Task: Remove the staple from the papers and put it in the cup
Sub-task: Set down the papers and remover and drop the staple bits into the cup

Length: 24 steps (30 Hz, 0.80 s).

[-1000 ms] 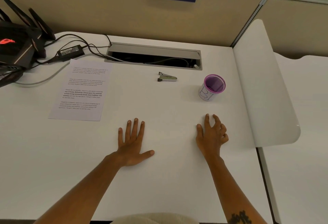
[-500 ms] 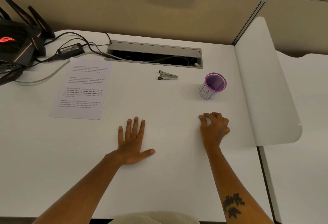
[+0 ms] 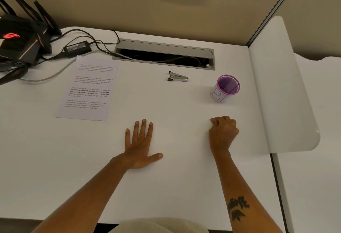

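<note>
The printed white papers [image 3: 88,88] lie flat on the left of the white desk [image 3: 175,186]; the staple in them is too small to make out. A small silver staple remover [image 3: 177,77] rests mid-desk near the cable slot. To its right stands a purple mesh cup [image 3: 225,88] with a white label. My left hand [image 3: 141,145] lies flat on the desk, fingers spread, holding nothing. Below the cup, my right hand [image 3: 223,133] rests on the desk curled into a fist, and nothing shows in it.
A black router [image 3: 20,38] with antennas, a power adapter [image 3: 77,47] and cables crowd the back left corner. An open grey cable slot [image 3: 164,55] runs along the back. A white rounded divider panel [image 3: 282,88] borders the desk on the right.
My right hand's fingers have curled from open and spread into a fist, staying in about the same place. My left hand has not moved.
</note>
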Motion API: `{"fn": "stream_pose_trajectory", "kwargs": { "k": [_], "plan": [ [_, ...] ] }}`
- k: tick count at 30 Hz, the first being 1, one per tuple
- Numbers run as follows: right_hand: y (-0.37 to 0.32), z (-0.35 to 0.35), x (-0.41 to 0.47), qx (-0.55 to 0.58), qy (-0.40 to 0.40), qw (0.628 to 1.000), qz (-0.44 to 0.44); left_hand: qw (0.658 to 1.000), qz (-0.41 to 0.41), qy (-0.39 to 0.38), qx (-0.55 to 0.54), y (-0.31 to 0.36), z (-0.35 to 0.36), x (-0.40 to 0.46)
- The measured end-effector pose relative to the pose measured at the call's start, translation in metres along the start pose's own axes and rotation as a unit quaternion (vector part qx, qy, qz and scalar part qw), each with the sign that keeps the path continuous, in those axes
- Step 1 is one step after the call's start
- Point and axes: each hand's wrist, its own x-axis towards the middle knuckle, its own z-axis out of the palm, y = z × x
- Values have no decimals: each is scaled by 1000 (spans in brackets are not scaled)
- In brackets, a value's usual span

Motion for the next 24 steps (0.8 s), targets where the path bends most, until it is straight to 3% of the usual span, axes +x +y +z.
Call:
{"fn": "stream_pose_trajectory", "kwargs": {
  "k": [15,20,24],
  "plan": [
    [6,2,8,-101,-95,988,-65,1000,0,2,2,1,-1,-1],
    [13,-3,14,-71,-114,988,-74,1000,5,2,-5,-1,0,-1],
    [11,-19,36,14,-101,995,-21,1000,4,4,-3,-1,1,0]
  ]
}}
